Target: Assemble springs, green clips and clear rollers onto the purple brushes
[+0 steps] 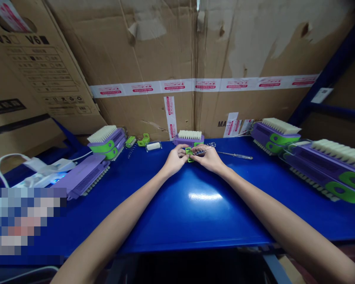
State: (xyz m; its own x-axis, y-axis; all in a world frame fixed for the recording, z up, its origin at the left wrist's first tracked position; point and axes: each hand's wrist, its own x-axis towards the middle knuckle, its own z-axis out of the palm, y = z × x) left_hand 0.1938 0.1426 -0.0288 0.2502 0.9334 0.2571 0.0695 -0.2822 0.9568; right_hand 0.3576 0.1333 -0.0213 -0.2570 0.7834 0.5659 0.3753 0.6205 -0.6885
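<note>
Between my two hands, over the middle of the blue table, is a small green plastic part [189, 154]. My left hand [176, 158] pinches it from the left. Closed around its other side is my right hand [208, 157], with a metal coil spring [203, 148] lying along its fingers. Just behind the hands stands a purple brush [189, 137], white bristles up. A screwdriver [235, 155] with a clear handle lies right of my right hand. Left of the hands are a small clear case with a white piece [153, 146], a green bracket [143, 140] and another spring [131, 150].
Stacked purple and green brushes stand at the left [106, 142], back right [276, 136] and right [328, 169]. A purple brush [83, 173] lies bristles down near a white power strip [44, 171]. Cardboard [144, 51] walls the back of the blue table [177, 221].
</note>
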